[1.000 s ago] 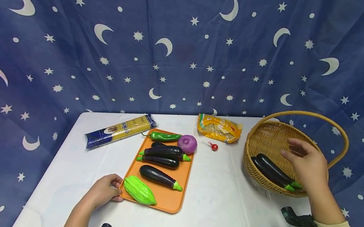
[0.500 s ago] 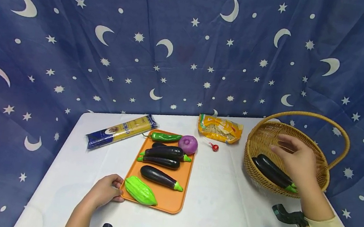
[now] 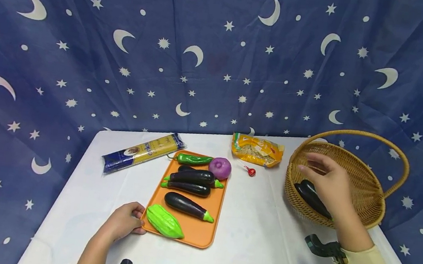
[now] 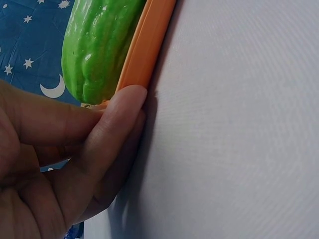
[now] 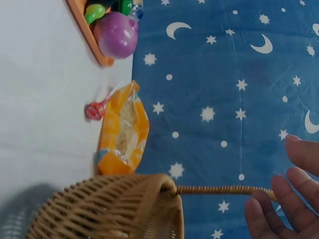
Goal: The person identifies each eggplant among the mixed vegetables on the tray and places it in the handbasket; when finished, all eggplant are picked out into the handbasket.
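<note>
Blue-and-yellow packet [image 3: 144, 153], orange bag [image 3: 257, 151], red lollipop [image 3: 251, 172], starry curtain [image 3: 213, 61]

In the head view, the white table [image 3: 251, 226] is brightly lit. In the dimmer left wrist view, shiny spots are seen on the green vegetable [image 4: 99, 50] and shadow is cast beside the left hand [image 4: 79, 154]. In the right wrist view, the yellow bag [image 5: 124, 132] is slightly blurred; gray shadow is seen beside the basket [image 5: 99, 209].

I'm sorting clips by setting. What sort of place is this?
Probably an indoor staged tabletop, not a working kitchen: a blue moon-and-star curtain hangs behind a white-covered table, and the orange tray holds glossy, toy-like eggplants.
</note>
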### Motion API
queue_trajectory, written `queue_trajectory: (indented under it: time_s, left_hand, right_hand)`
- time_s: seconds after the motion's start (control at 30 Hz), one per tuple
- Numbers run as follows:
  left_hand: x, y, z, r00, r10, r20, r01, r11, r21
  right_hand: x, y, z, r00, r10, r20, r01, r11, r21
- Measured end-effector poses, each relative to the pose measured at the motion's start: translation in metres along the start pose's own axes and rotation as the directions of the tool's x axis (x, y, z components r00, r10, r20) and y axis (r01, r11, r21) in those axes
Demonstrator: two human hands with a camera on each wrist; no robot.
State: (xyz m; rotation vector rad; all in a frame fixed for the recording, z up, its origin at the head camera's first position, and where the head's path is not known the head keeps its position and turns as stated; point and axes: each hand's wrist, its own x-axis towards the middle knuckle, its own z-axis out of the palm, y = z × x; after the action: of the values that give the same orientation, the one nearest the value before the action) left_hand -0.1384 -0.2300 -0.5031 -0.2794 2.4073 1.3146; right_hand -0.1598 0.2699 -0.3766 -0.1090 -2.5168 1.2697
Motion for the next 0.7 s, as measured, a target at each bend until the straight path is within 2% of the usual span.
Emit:
queue_trajectory:
  time_s: [0.47,0.7]
  left_hand:
    - [-0.001,-0.003,0.001,1.000,0.019,-0.004,-0.019,1.000,-0.012]
    - [-0.001,-0.001,0.000,1.000,0.022,-0.006,-0.022,1.000,-0.015]
  right_hand:
    - [-0.001,-0.010,0.027,0.997,-0.002,0.083,-0.003,0.998,0.061]
    - [-0.001,-0.013,0.044,0.991,0.022,0.135,-0.028,0.999,0.038]
